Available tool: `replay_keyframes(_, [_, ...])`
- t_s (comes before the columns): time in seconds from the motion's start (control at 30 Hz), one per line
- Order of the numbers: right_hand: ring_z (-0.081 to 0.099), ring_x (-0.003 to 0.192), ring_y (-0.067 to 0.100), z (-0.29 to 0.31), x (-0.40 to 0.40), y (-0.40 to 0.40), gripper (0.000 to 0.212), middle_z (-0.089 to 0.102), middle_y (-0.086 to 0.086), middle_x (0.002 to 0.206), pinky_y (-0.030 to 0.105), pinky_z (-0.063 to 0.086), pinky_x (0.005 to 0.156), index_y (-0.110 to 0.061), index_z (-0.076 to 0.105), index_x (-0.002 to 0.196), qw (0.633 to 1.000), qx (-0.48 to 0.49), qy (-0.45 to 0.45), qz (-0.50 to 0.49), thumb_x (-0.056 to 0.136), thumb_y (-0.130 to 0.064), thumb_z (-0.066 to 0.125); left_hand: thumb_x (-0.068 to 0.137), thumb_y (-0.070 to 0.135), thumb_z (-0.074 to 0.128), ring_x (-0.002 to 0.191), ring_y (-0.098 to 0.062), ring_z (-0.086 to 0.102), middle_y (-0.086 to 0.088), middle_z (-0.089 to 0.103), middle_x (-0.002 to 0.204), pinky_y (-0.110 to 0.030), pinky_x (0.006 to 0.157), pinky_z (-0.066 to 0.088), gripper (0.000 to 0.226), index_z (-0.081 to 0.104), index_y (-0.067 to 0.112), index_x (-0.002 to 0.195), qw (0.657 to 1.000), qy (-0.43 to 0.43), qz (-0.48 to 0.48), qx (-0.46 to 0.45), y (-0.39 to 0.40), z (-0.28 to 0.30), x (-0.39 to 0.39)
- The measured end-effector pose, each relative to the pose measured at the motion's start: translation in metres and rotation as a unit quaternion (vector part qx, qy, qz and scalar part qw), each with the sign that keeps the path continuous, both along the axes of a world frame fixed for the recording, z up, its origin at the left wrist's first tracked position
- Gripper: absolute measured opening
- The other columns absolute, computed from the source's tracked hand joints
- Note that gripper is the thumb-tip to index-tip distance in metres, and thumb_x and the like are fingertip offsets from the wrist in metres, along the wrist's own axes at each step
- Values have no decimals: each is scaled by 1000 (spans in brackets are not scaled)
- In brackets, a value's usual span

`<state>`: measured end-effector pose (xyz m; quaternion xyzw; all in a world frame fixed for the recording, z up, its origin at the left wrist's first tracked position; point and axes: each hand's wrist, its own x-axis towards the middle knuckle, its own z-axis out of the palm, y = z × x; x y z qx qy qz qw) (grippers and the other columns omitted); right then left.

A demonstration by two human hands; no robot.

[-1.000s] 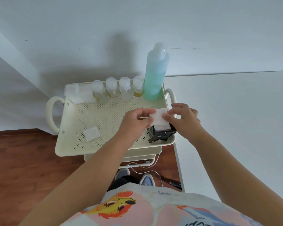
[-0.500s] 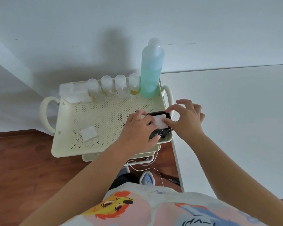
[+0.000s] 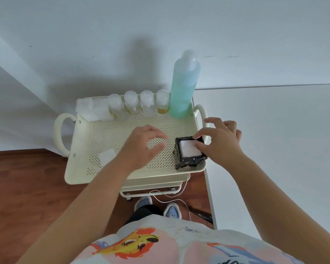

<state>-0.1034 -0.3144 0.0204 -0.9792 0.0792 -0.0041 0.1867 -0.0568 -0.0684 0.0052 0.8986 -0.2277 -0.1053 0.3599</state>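
Note:
A small black box (image 3: pixel 187 161) stands at the front right corner of a cream perforated cart tray (image 3: pixel 122 170). A white cotton pad (image 3: pixel 189 149) lies inside the box's open top. My right hand (image 3: pixel 220 141) reaches over the box, its thumb and forefinger touching the pad's right edge and the box rim. My left hand (image 3: pixel 143 144) hovers over the tray just left of the box, fingers loosely curved and holding nothing.
Along the tray's back stand a tall bottle of blue-green liquid (image 3: pixel 183 86), several small capped bottles (image 3: pixel 139 104) and a stack of white pads (image 3: pixel 92 109). A loose white pad (image 3: pixel 107 156) lies at the tray's left. A white table (image 3: pixel 274 149) adjoins on the right.
Both hands pushed the white pad down into the black box. My left hand then let go and drew back to the left; my right hand stays on the pad.

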Motion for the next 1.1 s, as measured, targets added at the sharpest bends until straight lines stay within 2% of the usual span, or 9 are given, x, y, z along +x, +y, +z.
replay_keyframes(0.1, [30, 115, 15, 2, -2, -4, 55, 47, -23, 132, 34, 27, 96, -51, 55, 116, 991, 99, 52, 77, 64, -54, 74, 89, 39, 55, 118, -16, 47, 10, 55, 120, -42, 100, 40, 29, 64, 33, 116, 985, 41, 87, 141, 62, -24, 19])
replay_keyframes(0.2, [29, 114, 10, -2, -6, -6, 85, 46, -20, 133, 34, 30, 100, -46, 40, 134, 981, 116, 105, 118, 59, -54, 77, 87, 31, 61, 119, -28, 50, -7, 47, 130, -42, 101, 41, 40, 59, 22, 126, 946, 144, 160, 242, 111, -57, 24])
replay_keyframes(0.4, [35, 112, 12, -14, -7, -8, 85, 45, -17, 136, 31, 34, 100, -39, 40, 139, 980, 101, 96, 140, 65, -36, 81, 85, 37, 68, 111, -34, 53, -11, 39, 134, -43, 100, 40, 50, 55, 18, 130, 921, 127, 258, 264, 132, -92, 13])
replay_keyframes(0.53, [35, 108, 11, -16, -7, -10, 84, 45, -16, 136, 30, 34, 99, -39, 40, 139, 982, 96, 90, 138, 66, -36, 81, 83, 29, 72, 103, -30, 54, -8, 46, 116, -40, 93, 42, 24, 65, 16, 101, 931, 117, 279, 207, 128, -96, 14])
replay_keyframes(0.7, [37, 107, 11, -23, -9, -10, 86, 43, -16, 136, 26, 34, 96, -40, 39, 139, 982, 93, 75, 148, 64, -30, 81, 74, 17, 74, 78, -14, 58, 6, 61, 80, -23, 58, 36, 19, 56, 22, 75, 935, 161, 276, 155, 124, -92, 14])
replay_keyframes(0.8, [44, 113, 12, -27, -11, -11, 89, 41, -13, 134, 25, 39, 94, -43, 35, 138, 978, 137, 71, 142, 64, -25, 81, 69, 12, 71, 77, -15, 57, 7, 59, 80, -27, 59, 41, 21, 56, 23, 77, 931, 181, 306, 89, 115, -82, 13])
replay_keyframes(0.93, [50, 101, 8, -33, -15, -13, 99, 42, -13, 127, 16, 39, 81, -45, 26, 142, 976, 172, 70, 116, 64, -20, 82, 68, 9, 76, 84, -18, 56, 7, 57, 91, -27, 57, 40, 33, 55, 26, 87, 928, 206, 310, -19, 88, -54, 16])
replay_keyframes(1.03, [52, 95, 4, -36, -16, -13, 105, 46, -18, 127, 15, 38, 80, -45, 22, 144, 973, 196, 73, 99, 63, -19, 84, 67, 12, 83, 90, -19, 58, 4, 59, 97, -29, 63, 45, 37, 54, 25, 85, 924, 236, 267, -138, 52, -24, 14])
replay_keyframes(1.1, [53, 95, 0, -35, -17, -15, 108, 46, -23, 127, 15, 38, 78, -47, 19, 144, 970, 210, 75, 93, 63, -22, 85, 67, 20, 85, 87, -16, 63, 5, 63, 98, -29, 58, 52, 37, 53, 30, 83, 939, 221, 211, -156, 24, -2, 10])
